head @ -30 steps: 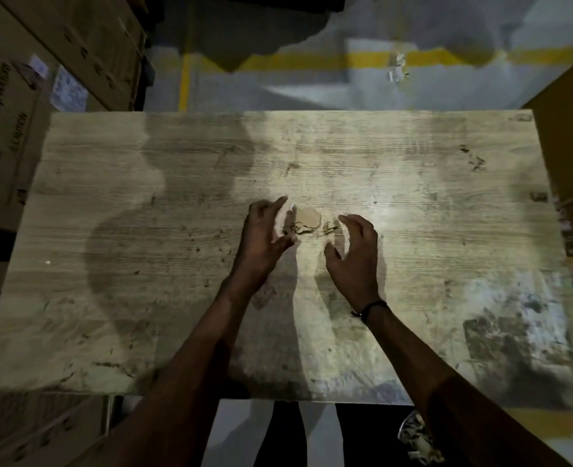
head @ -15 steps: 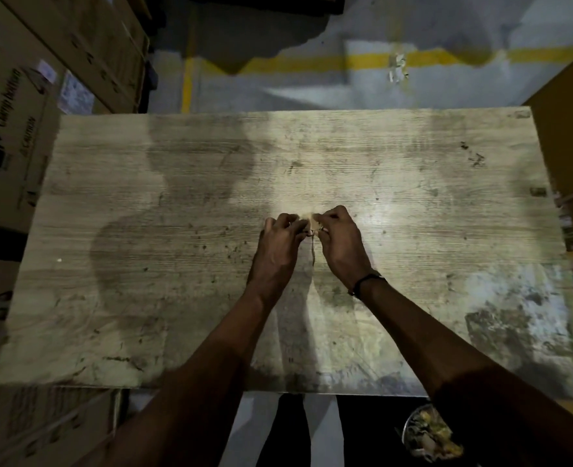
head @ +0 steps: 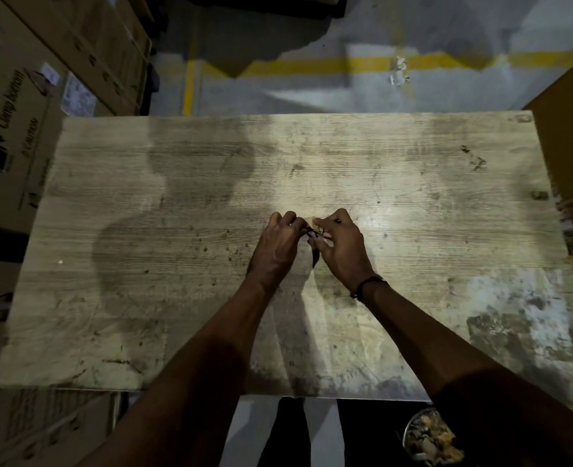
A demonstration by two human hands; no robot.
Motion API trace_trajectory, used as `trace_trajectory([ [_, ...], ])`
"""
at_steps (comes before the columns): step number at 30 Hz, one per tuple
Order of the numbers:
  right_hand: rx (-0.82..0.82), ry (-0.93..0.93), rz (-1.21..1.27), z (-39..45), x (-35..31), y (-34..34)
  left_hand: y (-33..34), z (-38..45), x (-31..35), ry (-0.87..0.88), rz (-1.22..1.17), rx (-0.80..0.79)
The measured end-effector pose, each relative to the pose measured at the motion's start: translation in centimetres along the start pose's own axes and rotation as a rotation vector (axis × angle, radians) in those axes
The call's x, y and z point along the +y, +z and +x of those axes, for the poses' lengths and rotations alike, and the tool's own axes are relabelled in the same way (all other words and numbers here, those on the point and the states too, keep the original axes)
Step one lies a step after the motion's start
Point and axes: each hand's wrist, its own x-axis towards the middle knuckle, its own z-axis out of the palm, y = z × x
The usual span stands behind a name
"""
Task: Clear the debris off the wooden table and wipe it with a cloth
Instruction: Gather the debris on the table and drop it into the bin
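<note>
A worn wooden table [head: 143, 298] fills the view, stained and speckled with dark crumbs. At its middle my left hand [head: 280, 242] and my right hand [head: 339, 246] meet, fingers curled in around a small heap of pale debris scraps [head: 316, 222]. Only a sliver of the scraps shows between the fingertips; the rest is hidden by the hands. A dark band circles my right wrist. No cloth is in view.
Cardboard boxes [head: 15, 123] stack along the left. A brown box [head: 568, 146] stands at the right edge. Below the table's near edge a round bin [head: 430, 436] holds scraps. Small dark bits [head: 473, 160] lie at the table's far right.
My hands, spread apart on either side of the scraps a second ago, have closed together over them and now hold them pinched between the fingers.
</note>
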Motion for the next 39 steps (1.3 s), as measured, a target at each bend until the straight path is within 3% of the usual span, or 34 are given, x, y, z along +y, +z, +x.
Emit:
trace_trajectory([
  [5, 0.065, -0.053, -0.028, 0.4, 0.2, 0.1, 0.5, 0.2, 0.0, -0.108, -0.097, 0.008],
  [13, -0.01, -0.095, -0.173, -0.9, -0.3, 0.3, -0.1, -2.4, 1.2, -0.262, -0.284, 0.064],
  [22, -0.052, 0.052, -0.159, -6.5, -2.0, 1.3, 0.2, -9.0, 3.4, -0.562, -0.461, 0.137],
  [30, -0.118, 0.082, -0.106, -10.3, -4.6, -1.0, -0.7, -11.8, 2.9, -0.713, -0.745, -0.011],
  [34, -0.059, 0.099, -0.049, -12.6, -6.0, -2.6, -3.3, -12.1, 4.3, -0.683, -0.814, -0.082],
  [39, 0.011, 0.135, -0.006, -16.4, -8.0, -5.5, -5.7, -13.0, 6.8, -0.465, -0.752, -0.122],
])
